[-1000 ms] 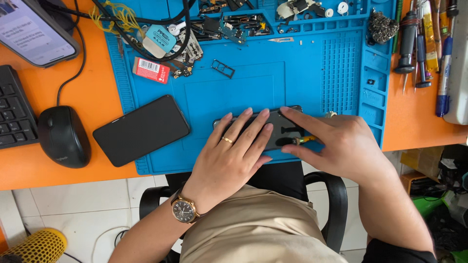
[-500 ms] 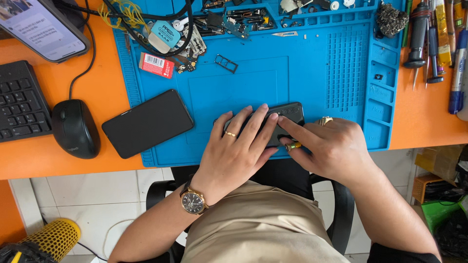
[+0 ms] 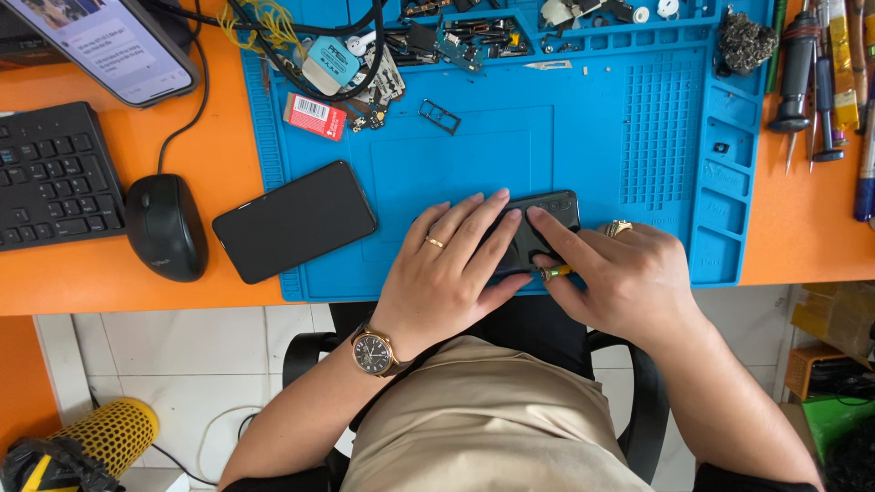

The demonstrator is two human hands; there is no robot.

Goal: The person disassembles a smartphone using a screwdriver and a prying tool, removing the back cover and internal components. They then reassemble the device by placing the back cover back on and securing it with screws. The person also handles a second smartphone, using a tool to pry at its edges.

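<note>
Below, blue mat (image 3: 583, 137) on orange desk (image 3: 118, 273); left hand (image 3: 447, 273) flat on phone (image 3: 547, 223), right hand (image 3: 620, 278) pinching tool (image 3: 554, 271).

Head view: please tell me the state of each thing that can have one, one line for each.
Dark phone: lying flat on the blue mat, pressed under both hands.
Left hand: spread flat on the dark phone.
Right hand: pinching a small yellow-tipped tool at the phone's edge.
Second black phone: screen dark, lying untouched.
Propped phone: screen lit.
Mouse: untouched.
</note>
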